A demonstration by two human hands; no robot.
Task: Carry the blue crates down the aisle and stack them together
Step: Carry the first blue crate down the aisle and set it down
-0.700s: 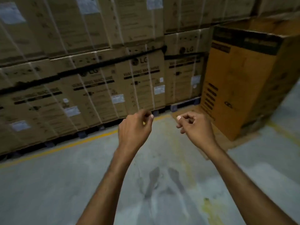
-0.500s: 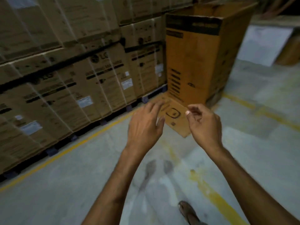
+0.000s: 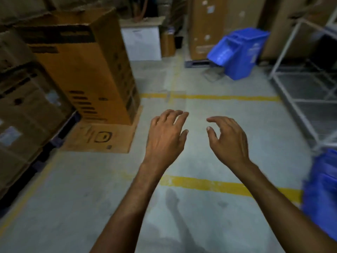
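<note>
Both hands empty. Your left hand (image 3: 166,137) is palm-down, fingers spread and loosely bent, gripping nothing. Your right hand (image 3: 228,141) is the same, thumb and forefinger apart with nothing between them. They hang side by side over the floor (image 3: 73,198), not touching, right of the tall box (image 3: 85,70) and nearer you than it. The tall box stands upright on a flat cardboard sheet (image 3: 102,137), top edge ragged. Stacked cartons (image 3: 21,115) sit just left of the box. A white box (image 3: 141,43) is behind it, slightly right. Task items: the far crates (image 3: 238,52) are on the floor well right of the tall box, about level with its back, tilted, next to a brown carton (image 3: 206,24). You can't tell how many are in that pile. The near crate (image 3: 322,194) is further right of the box again, at the frame edge and closer to you than your hands, blurred and cut off. A metal rack (image 3: 306,88) stands between the two blue groups. The far line (image 3: 209,97), yellow, runs rightward from near the box's base; the near line (image 3: 209,185) passes under your forearms.
</note>
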